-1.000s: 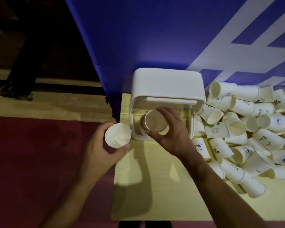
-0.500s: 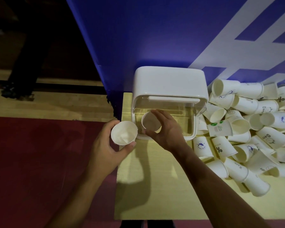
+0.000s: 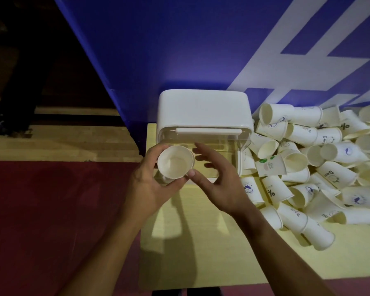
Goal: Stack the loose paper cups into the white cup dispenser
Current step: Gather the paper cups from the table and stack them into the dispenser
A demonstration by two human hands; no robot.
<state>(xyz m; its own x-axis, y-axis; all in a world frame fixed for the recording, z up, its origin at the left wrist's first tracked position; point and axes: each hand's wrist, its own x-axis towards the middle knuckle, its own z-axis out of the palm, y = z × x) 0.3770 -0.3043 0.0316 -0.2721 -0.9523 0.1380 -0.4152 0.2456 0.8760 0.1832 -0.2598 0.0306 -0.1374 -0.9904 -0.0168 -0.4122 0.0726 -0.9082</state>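
Note:
The white cup dispenser (image 3: pixel 203 110) stands on the pale yellow table (image 3: pixel 201 253), its clear front compartment facing me. My left hand (image 3: pixel 150 189) grips a white paper cup (image 3: pixel 175 162), mouth up, at the front left corner of that compartment. A second rim shows just behind the cup's right edge. My right hand (image 3: pixel 218 180) sits beside the cup with fingers loosely spread over the clear front, and its thumb tip touches the cup's rim. Loose paper cups (image 3: pixel 318 163) lie in a heap to the right of the dispenser.
A blue panel with white stripes (image 3: pixel 179 50) rises directly behind the dispenser. The table's left edge runs just left of the dispenser, with red floor (image 3: pixel 41 210) below it. A dark figure's legs (image 3: pixel 19 92) stand at the far left.
My left hand has carried its cup rightward to the dispenser's front left corner. My right hand has let go of the cup it held inside and drawn back beside the left-hand cup.

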